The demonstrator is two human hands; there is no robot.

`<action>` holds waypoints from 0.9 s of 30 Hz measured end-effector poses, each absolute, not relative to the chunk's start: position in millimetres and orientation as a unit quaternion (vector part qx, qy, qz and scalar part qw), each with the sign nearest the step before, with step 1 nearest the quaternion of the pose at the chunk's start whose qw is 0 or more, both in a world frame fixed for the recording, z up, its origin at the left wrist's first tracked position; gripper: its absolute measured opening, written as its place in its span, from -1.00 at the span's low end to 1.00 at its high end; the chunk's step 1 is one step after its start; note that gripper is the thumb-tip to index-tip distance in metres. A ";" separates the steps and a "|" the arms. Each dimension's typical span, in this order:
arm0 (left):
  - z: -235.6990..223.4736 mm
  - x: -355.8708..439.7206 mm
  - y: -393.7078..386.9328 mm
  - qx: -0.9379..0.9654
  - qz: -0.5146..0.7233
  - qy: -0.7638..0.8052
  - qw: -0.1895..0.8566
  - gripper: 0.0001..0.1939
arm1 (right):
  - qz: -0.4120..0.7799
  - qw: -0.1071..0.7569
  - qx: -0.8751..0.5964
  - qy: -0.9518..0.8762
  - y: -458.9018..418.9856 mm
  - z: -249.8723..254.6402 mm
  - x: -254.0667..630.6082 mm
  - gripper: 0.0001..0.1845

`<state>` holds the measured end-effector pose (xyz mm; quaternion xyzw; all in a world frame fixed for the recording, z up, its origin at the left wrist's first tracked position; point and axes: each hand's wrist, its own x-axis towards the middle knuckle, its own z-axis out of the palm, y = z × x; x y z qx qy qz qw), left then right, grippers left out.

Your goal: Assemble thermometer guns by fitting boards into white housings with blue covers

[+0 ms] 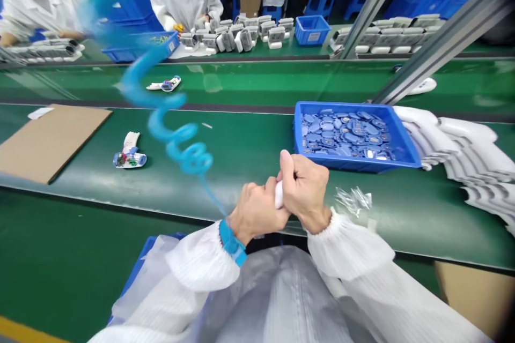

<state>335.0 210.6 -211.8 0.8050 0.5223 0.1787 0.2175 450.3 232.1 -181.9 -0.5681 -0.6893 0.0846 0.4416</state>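
Observation:
Both of my hands meet over the front edge of the green bench, closed around a white plastic part (pixel 279 194). Only a small piece of it shows between them. My left hand (pixel 257 209) wraps it from the left, and a blue wrist strap (pixel 232 243) with a coiled blue cord (pixel 189 155) sits on that wrist. My right hand (pixel 303 187) grips it from the right, thumb pointing up. Just beyond the right hand stands a blue bin (pixel 358 165) of small blue plastic pieces (pixel 341 131). Some clear, shiny small pieces (pixel 354 201) lie right of my hands.
White curved shells (pixel 478 150) are stacked at the right. An opened white housing with wires (pixel 129 155) lies left, near a cardboard sheet (pixel 52 139). Another housing (pixel 167 84) rests on the green conveyor (pixel 249 80). A metal post (pixel 434 48) slants at right. Co-workers sit opposite.

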 end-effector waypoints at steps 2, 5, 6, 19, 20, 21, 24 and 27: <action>-210.5 328.8 210.9 0.798 0.180 0.527 0.231 -0.60 | 0.137 0.395 -0.549 -0.724 239.6 -173.9 465.8 -0.38; -199.7 303.0 215.0 0.772 0.185 0.547 0.264 -0.59 | 0.154 0.307 -0.567 -0.748 269.6 -154.4 508.5 -0.55; -195.5 292.9 217.5 0.765 0.192 0.553 0.268 -0.62 | 0.124 0.273 -0.586 -0.753 284.7 -149.9 523.7 -0.65; -175.8 283.9 256.4 0.793 0.124 0.582 0.131 -0.77 | 0.034 0.079 -0.612 -0.786 370.7 -158.6 554.5 -0.87; -175.4 280.4 256.4 0.763 0.167 0.599 0.177 -0.75 | 0.041 0.092 -0.610 -0.786 364.6 -153.8 557.6 -0.78; -174.9 278.1 256.0 0.735 0.212 0.605 0.222 -0.73 | 0.068 0.117 -0.606 -0.784 356.7 -149.0 560.1 -0.69; -171.7 283.5 253.0 0.694 0.296 0.580 0.306 -0.66 | 0.273 0.253 -0.575 -0.729 322.2 -138.5 558.9 -0.62; -167.3 304.6 248.3 0.717 0.289 0.542 0.329 -0.66 | 0.460 0.384 -0.524 -0.605 282.1 -137.7 543.0 -0.56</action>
